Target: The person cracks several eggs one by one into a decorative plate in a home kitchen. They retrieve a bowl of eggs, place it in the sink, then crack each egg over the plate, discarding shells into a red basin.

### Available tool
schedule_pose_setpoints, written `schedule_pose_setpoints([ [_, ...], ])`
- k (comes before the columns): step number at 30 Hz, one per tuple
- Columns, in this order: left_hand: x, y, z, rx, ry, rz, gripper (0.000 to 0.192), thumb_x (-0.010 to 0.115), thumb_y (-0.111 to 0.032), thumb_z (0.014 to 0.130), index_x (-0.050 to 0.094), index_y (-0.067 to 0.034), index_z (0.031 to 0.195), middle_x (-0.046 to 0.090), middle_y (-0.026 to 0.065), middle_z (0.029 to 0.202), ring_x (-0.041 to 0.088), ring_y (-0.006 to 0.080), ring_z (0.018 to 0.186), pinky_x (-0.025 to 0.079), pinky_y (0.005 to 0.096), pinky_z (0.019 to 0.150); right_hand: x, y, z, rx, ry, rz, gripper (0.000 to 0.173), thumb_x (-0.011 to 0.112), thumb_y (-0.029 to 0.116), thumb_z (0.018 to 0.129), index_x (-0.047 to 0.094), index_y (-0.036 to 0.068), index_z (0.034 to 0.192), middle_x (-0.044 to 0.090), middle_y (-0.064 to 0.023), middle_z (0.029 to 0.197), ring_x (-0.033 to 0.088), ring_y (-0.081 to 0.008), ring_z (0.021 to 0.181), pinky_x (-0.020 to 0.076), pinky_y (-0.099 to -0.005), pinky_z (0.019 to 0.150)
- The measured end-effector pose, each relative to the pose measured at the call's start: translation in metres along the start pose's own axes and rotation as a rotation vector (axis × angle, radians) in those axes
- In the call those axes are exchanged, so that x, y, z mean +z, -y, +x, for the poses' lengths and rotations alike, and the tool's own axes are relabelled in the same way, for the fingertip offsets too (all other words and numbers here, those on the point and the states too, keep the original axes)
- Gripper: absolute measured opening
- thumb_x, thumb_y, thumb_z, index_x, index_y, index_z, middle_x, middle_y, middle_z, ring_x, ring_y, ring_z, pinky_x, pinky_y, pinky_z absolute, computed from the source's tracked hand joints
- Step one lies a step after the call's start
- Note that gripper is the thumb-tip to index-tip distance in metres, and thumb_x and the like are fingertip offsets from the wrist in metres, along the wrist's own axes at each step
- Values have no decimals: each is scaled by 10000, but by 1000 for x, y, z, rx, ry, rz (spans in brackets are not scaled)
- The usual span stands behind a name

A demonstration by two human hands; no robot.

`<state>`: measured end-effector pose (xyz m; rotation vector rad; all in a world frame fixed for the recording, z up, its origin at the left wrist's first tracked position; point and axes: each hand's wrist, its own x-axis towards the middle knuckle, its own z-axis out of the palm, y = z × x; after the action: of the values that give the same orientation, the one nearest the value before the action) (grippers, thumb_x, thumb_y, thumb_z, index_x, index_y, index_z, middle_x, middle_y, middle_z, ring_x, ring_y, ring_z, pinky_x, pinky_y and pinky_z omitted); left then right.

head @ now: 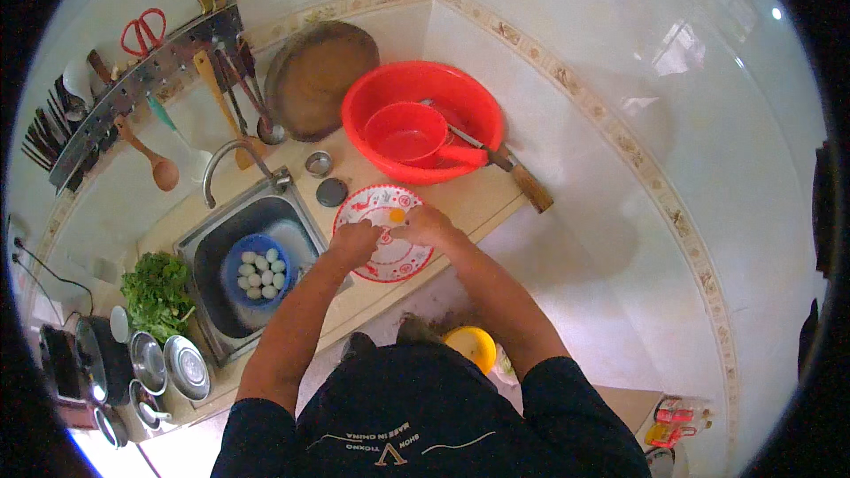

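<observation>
A round white plate with red patterns [392, 259] lies on the counter before me. On it, towards its far side, sits a raw egg yolk [396, 215]. My left hand [356, 243] is over the left part of the plate, its fingers bent towards the middle. From the other side my right hand [425, 226] reaches in, fingertips close to the yolk and to the left hand. Whether either hand holds something small, such as eggshell, is hidden by the fingers.
Left of the plate, a steel sink [206, 292] holds a blue bowl [232, 265] of several eggs [262, 274]. A big red basin [488, 113] with a red dipper [405, 139] and a cleaver [531, 189] stand behind. Leafy greens [156, 292] and metal bowls [188, 368] lie further left.
</observation>
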<state>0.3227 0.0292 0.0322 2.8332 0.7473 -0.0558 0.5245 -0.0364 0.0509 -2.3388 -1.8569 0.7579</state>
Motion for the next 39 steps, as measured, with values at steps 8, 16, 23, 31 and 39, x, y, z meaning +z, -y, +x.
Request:
schedule_pose_setpoints([
  [8, -162, -11, -9, 8, -248, -57, 429, 759, -305, 810, 663, -94, 1172, 687, 155, 1077, 675, 357, 948, 545, 471, 821, -125, 37, -39, -77, -85, 321, 607, 673, 609, 796, 751, 9, 851, 695, -193, 747, 695, -282, 731, 533, -416, 681],
  [16, -248, -34, -27, 24, -453, -50, 420, 761, -308, 826, 660, -94, 1173, 698, 135, 1029, 682, 335, 917, 542, 436, 781, -212, 81, -87, -158, -187, 215, 523, 738, 527, 787, 747, 11, 868, 672, -153, 694, 685, -198, 691, 503, -363, 623],
  [23, -12, 19, 15, -122, 34, -59, 385, 751, -310, 813, 675, -88, 1118, 701, 159, 1085, 690, 338, 956, 533, 485, 829, -36, 17, -18, -2, -30, 46, 662, 638, 672, 801, 748, 25, 894, 699, -177, 796, 697, -309, 776, 543, -422, 720],
  [31, -67, -5, 2, -107, -183, -149, 431, 739, -315, 828, 651, -80, 1178, 683, 160, 1040, 680, 343, 949, 544, 469, 813, -63, 34, -48, 2, -191, 153, 553, 632, 586, 829, 746, 51, 911, 710, -211, 853, 700, -373, 839, 543, -479, 744],
  [39, -45, -5, -8, -26, -307, -191, 368, 717, -299, 848, 656, -85, 1141, 682, 178, 1056, 676, 357, 939, 545, 472, 805, -36, 21, -28, -20, -191, 236, 704, 612, 688, 804, 725, -7, 795, 676, -213, 730, 692, -358, 731, 531, -445, 684],
])
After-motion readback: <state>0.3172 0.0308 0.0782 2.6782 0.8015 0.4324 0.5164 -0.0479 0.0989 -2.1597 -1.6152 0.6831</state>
